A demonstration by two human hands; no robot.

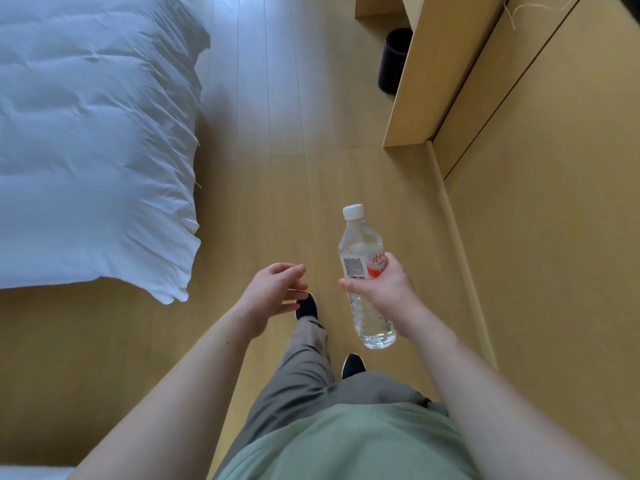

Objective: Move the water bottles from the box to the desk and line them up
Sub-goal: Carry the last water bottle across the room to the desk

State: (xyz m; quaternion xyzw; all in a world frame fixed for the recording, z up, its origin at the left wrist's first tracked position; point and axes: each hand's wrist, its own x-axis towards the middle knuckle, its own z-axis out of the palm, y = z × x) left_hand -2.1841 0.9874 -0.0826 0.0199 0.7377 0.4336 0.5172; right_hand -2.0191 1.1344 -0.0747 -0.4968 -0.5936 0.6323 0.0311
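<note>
One water bottle [363, 271] is being carried upright in the right hand [384, 289], whose fingers are wrapping around its labelled middle; its white cap is pointing up and its base is hanging clear above the wooden floor [263, 140]. The left hand [273, 292] is hanging empty beside it, fingers loosely curled and apart, touching nothing. A person in grey trousers and dark shoes is standing on the floor between a bed [90, 140] with white bedding and a wooden cabinet [540, 202]. A black bin [394, 60] is sitting by the cabinet's far end.
</note>
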